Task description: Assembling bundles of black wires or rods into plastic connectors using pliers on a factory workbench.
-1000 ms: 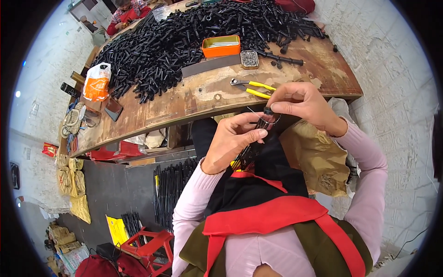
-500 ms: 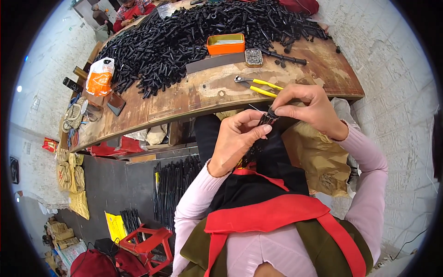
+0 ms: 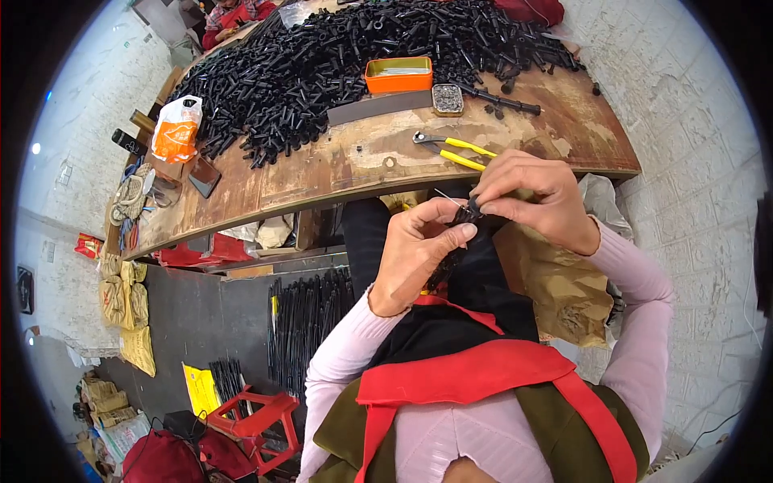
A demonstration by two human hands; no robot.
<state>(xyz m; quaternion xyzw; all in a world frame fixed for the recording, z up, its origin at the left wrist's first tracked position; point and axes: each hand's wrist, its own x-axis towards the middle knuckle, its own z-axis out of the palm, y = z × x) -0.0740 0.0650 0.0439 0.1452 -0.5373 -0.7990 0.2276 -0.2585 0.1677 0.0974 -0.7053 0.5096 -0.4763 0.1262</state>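
Above my lap, my left hand (image 3: 419,253) is closed round the top of a bundle of thin black ribs (image 3: 444,270), which looks like an umbrella frame. A thin wire (image 3: 441,194) sticks out past the left fingertips. My right hand (image 3: 538,191) pinches a small dark piece (image 3: 473,205) at the bundle's upper end, close to the left thumb. Fingers partly hide that end, so I cannot tell how the piece is joined. Just beyond the right hand, end cutters with yellow handles (image 3: 455,150) lie on the wooden table (image 3: 322,173).
Black tubular parts (image 3: 306,88) are heaped across the table. Before them stand an orange tin (image 3: 398,83), a small box of metal bits (image 3: 448,100) and a grey strip (image 3: 378,107). Black rods (image 3: 306,322) and a red stool (image 3: 262,427) are at lower left. Another person (image 3: 233,20) sits far off.
The right fingers have curled in closer over the bundle's end. The wire shows more clearly, and the left hand has shifted slightly. In the background, a standing figure is no longer visible.
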